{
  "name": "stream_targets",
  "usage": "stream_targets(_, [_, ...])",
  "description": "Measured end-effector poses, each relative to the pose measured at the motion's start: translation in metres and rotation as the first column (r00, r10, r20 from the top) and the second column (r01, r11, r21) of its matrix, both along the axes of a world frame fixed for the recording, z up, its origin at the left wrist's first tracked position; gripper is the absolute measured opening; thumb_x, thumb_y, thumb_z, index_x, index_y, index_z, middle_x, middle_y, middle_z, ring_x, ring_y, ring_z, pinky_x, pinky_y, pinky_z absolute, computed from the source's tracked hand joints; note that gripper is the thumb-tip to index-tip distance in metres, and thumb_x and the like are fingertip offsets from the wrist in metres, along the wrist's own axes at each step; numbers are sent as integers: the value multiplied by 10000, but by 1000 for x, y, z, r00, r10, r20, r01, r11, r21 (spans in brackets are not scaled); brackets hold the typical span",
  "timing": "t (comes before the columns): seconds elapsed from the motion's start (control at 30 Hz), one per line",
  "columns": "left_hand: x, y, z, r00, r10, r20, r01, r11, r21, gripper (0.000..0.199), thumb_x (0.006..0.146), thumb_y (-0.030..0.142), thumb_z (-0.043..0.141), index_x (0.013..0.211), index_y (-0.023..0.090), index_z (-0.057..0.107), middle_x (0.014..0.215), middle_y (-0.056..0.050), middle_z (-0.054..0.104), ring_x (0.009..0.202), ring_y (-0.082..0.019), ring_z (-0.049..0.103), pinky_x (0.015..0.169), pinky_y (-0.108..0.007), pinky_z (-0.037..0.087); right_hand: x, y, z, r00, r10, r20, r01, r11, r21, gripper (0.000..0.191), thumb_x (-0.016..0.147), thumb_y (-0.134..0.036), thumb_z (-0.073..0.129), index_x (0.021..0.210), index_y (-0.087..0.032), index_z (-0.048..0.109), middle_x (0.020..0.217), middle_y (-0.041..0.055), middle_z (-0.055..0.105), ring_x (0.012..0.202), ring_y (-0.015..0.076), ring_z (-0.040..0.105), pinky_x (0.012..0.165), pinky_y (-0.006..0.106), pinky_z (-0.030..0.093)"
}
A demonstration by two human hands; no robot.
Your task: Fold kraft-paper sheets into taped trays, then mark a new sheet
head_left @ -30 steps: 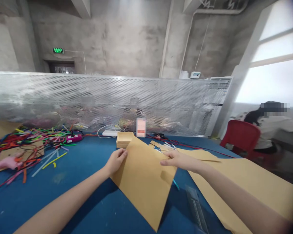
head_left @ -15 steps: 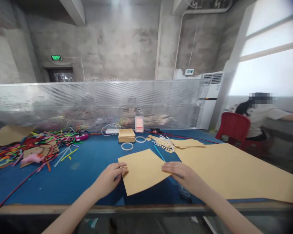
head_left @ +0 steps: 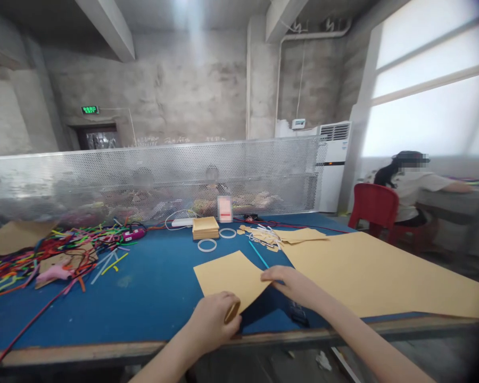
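Note:
A tan sheet of kraft paper (head_left: 229,274) is held tilted just above the blue tabletop. My left hand (head_left: 213,322) is closed on its near edge, where the paper curls between fingers and thumb. At the right corner, my right hand (head_left: 289,282) pinches the sheet between thumb and fingers. A thin blue stick (head_left: 258,254) lies just beyond my right hand, and a dark object (head_left: 298,313) rests below it. Two white rings (head_left: 207,245) and a stack of tan paper pieces (head_left: 205,229) are behind the sheet.
A large kraft sheet (head_left: 367,276) covers the table's right side. Paper scraps (head_left: 263,235) lie behind. Colourful strips (head_left: 80,239), a pink glue gun (head_left: 55,273) and a red cord (head_left: 27,319) occupy the left. A perforated metal screen (head_left: 104,175) closes the back. Someone sits on a red chair (head_left: 374,207).
My left hand has moved from the sheet's left edge to its near edge, rightward and toward me. My right hand keeps its pinch on the right corner. The camera view has tilted slightly up.

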State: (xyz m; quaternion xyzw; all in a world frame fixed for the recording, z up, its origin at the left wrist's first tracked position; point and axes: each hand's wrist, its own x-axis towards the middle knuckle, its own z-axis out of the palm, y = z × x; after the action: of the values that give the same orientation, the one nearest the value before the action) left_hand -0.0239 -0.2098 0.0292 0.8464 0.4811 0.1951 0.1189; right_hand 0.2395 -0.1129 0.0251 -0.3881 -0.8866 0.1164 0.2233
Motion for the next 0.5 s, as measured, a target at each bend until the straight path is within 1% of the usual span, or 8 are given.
stream_targets(0.07, [4, 7, 1, 1000, 21, -9, -21, 1000, 9, 240, 886, 226, 463, 989, 202, 678, 1032, -84, 702, 938, -238, 653, 772, -270, 449, 0, 7, 2, 1000, -18, -17, 18, 1000, -10, 354, 825, -225, 451, 1036, -197, 735, 1119, 101, 710, 1076, 263, 621, 986, 427, 435])
stream_targets(0.13, [4, 13, 2, 1000, 16, -19, -16, 1000, 7, 281, 919, 229, 416, 901, 193, 694, 967, -91, 714, 890, -235, 661, 733, -267, 437, 0, 10, 5, 999, -24, -26, 22, 997, -68, 335, 805, -235, 479, 1005, -197, 744, 1091, 103, 719, 1052, 272, 630, 973, 434, 438])
stream_targets(0.27, [-2, 22, 5, 999, -39, -18, 38, 999, -24, 336, 929, 298, 438, 737, 187, 690, 821, -84, 719, 778, -226, 653, 648, -254, 396, 2, 11, 10, 999, 6, -44, -15, 979, -203, 271, 734, -273, 596, 937, -199, 761, 1067, 82, 732, 1005, 264, 652, 932, 368, 466])
stream_targets(0.33, [-5, 27, 7, 998, -55, 8, 56, 997, -53, 354, 922, 346, 457, 704, 179, 681, 775, -78, 709, 729, -215, 630, 609, -244, 367, 4, 12, 12, 998, 0, -64, -17, 963, -267, 270, 742, -364, 630, 916, -205, 762, 1054, 67, 737, 986, 256, 657, 915, 341, 470])
stream_targets(0.4, [-8, 33, 9, 997, -66, 45, 71, 993, -99, 405, 920, 390, 446, 658, 165, 657, 691, -62, 675, 641, -191, 578, 571, -243, 337, 7, 15, 12, 996, -22, -84, -7, 946, -325, 308, 759, -462, 626, 884, -214, 759, 1024, 49, 742, 967, 249, 652, 900, 327, 462])
stream_targets(0.5, [-15, 48, 10, 991, -80, 108, 101, 974, -204, 514, 913, 494, 404, 571, 155, 583, 568, -17, 563, 541, -148, 462, 524, -239, 291, 9, 22, 11, 987, -115, -114, 64, 926, -372, 417, 791, -563, 559, 840, -185, 727, 865, 38, 727, 844, 231, 627, 790, 325, 460])
